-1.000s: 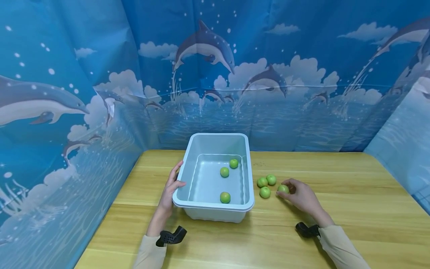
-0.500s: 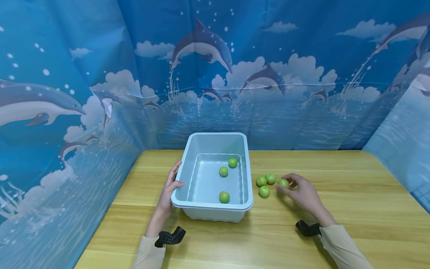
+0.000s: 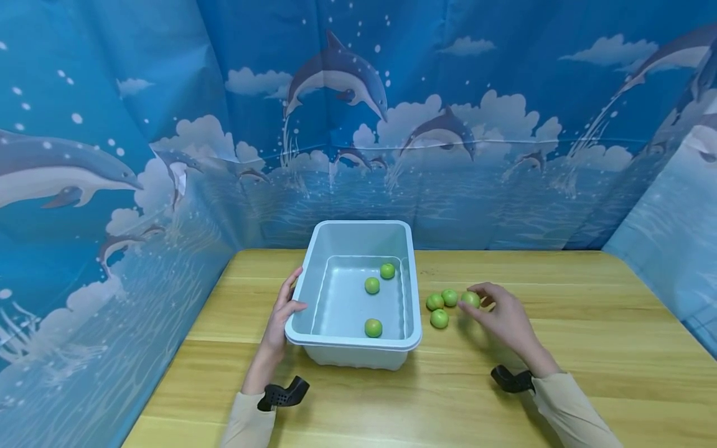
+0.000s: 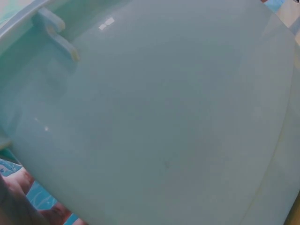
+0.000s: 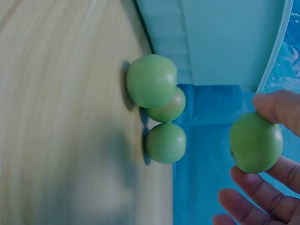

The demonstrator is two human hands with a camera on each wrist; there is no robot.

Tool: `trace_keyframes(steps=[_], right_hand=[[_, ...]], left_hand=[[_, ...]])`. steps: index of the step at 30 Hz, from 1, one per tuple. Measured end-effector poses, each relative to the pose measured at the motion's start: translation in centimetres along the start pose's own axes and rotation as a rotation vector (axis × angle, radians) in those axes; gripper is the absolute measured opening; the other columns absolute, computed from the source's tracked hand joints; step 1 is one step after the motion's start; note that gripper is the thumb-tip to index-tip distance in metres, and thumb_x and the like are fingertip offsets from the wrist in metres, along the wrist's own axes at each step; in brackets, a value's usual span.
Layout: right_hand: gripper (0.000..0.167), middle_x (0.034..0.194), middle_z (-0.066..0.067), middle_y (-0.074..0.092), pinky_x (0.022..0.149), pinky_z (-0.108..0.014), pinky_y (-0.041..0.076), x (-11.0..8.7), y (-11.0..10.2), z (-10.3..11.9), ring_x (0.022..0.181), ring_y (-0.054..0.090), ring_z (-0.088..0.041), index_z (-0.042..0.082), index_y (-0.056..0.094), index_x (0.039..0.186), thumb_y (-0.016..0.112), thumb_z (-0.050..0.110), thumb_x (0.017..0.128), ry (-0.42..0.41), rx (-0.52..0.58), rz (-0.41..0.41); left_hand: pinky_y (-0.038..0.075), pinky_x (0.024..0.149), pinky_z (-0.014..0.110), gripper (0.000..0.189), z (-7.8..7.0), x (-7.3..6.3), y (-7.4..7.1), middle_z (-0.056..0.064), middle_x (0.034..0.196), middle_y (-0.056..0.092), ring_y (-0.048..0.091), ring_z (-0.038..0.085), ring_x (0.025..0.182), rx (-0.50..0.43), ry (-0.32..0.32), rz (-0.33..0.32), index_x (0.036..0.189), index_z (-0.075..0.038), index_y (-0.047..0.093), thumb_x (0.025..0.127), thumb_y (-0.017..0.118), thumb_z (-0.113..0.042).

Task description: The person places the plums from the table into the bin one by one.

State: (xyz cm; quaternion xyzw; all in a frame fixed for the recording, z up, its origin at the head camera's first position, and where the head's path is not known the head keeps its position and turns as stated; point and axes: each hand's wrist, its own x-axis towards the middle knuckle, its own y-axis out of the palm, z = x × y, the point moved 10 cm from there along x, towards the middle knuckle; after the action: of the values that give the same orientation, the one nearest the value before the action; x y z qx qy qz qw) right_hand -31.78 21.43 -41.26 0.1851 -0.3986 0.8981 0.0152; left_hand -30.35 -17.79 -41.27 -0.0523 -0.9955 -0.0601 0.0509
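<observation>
My left hand (image 3: 279, 316) grips the left side of a pale blue plastic tub (image 3: 358, 341), thumb over the rim and fingers along the outer wall. Inside lie three small green tomatoes (image 3: 372, 285), spread apart on its floor. Right of the tub, my right hand (image 3: 500, 313) pinches another green tomato (image 5: 256, 142) between thumb and fingertips, held above the table in the right wrist view. Beside it, three more green tomatoes (image 5: 166, 143) sit close together on the wood. The tub's wall (image 4: 159, 103) fills most of the left wrist view, with fingertips (image 4: 56, 213) showing at the lower left.
The wooden table (image 3: 566, 323) reaches back to a blue dolphin-print curtain (image 3: 347, 180), which also hangs at both sides. Black wrist-worn cameras (image 3: 287, 393) sit on both forearms. The tub stands between the left hand and the group of three tomatoes.
My right hand has lifted its tomato up off the table and moved it slightly toward the back. The left hand keeps its grip on the tub.
</observation>
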Motion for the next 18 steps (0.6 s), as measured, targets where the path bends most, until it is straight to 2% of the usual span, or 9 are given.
trace_keyframes(steps=[7, 18], right_hand=[[0.045, 0.1, -0.01, 0.063, 0.066, -0.042, 0.046, 0.1, -0.8, 1.4, 0.082, 0.059, -0.028, 0.004, 0.064, 0.114, 0.069, 0.038, 0.085, -0.029, 0.009, -0.04], [0.041, 0.098, -0.008, 0.062, 0.065, -0.039, 0.046, 0.5, -1.9, 3.6, 0.078, 0.057, -0.021, 0.004, 0.065, 0.111, 0.07, 0.034, 0.085, -0.086, 0.01, -0.101]], left_hand=[[0.016, 0.102, 0.053, 0.068, 0.0, -0.1, 0.1, 0.01, 0.153, 0.014, 0.017, 0.033, 0.135, -0.006, 0.005, 0.021, 0.151, -0.019, 0.023, 0.088, 0.042, -0.004], [0.018, 0.101, 0.053, 0.068, -0.1, 0.0, 0.0, 0.009, 0.152, 0.016, 0.017, 0.032, 0.134, -0.002, 0.007, 0.004, 0.15, -0.022, 0.024, 0.087, 0.043, -0.005]])
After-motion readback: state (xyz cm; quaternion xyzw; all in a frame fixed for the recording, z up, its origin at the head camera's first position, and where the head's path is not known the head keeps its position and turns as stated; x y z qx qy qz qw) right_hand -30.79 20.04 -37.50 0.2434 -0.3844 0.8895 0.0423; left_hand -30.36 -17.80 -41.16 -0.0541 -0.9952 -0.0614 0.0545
